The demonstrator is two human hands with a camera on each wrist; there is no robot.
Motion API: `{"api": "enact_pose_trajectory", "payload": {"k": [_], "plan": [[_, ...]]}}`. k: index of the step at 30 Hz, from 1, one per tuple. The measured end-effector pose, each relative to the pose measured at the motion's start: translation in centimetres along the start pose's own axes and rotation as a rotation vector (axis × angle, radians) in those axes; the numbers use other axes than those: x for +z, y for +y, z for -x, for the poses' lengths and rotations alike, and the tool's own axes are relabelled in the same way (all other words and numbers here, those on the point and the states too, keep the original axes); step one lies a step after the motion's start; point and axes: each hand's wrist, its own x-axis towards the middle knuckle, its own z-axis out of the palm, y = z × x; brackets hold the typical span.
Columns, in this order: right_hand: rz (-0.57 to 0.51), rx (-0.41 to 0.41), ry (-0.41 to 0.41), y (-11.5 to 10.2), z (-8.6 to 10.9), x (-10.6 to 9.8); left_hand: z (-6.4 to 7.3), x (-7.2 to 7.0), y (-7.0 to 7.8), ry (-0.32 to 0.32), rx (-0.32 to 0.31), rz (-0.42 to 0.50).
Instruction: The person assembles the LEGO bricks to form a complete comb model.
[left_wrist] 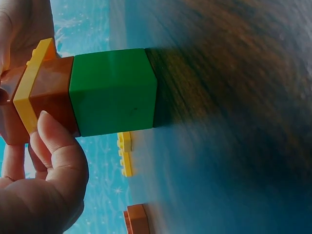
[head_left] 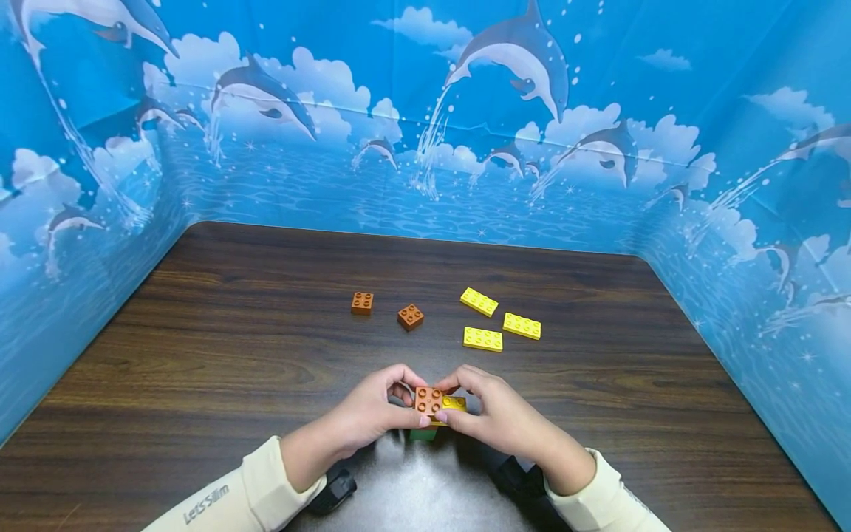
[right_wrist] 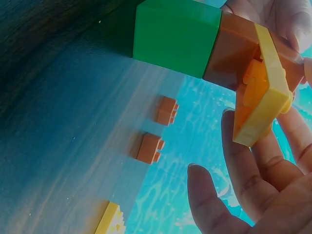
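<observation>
A small tower of toy bricks stands in front of me. A tall green block is at the bottom, then a brown brick, a yellow plate jutting to the right, and a brown toy brick on top. My left hand pinches the top brick from the left, thumb at the front and index finger behind. From the right, my right hand grips the same brick's front and back edges with thumb and index finger. Its other fingers spread beside the overhanging plate.
Beyond the hands, two loose brown bricks lie on the dark wooden table. Three yellow plates are to their right. A dolphin-print curtain surrounds the table's back and sides.
</observation>
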Motion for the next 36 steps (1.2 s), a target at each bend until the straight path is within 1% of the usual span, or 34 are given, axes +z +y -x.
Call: {"api": "enact_pose_trajectory", "payload": {"k": [4, 10, 22, 29, 36], "plan": [[0.004, -0.004, -0.011, 0.0, -0.1, 0.0, 0.0, -0.1, -0.1, -0.014, 0.015, -0.004], [0.012, -0.01, -0.025, 0.1, -0.2, -0.1, -0.1, -0.2, 0.0, -0.026, 0.013, 0.01], [-0.007, -0.002, -0.035, 0.1, -0.4, -0.2, -0.2, -0.2, -0.2, -0.025, 0.019, 0.024], [-0.073, 0.049, -0.046, -0.1, -0.3, -0.6, -0.2, -0.1, -0.2, -0.021, 0.025, 0.029], [-0.134, 0.07, -0.001, 0.9, -1.0, -1.4, -0.2, -0.1, -0.3, -0.018, 0.02, 0.023]]}}
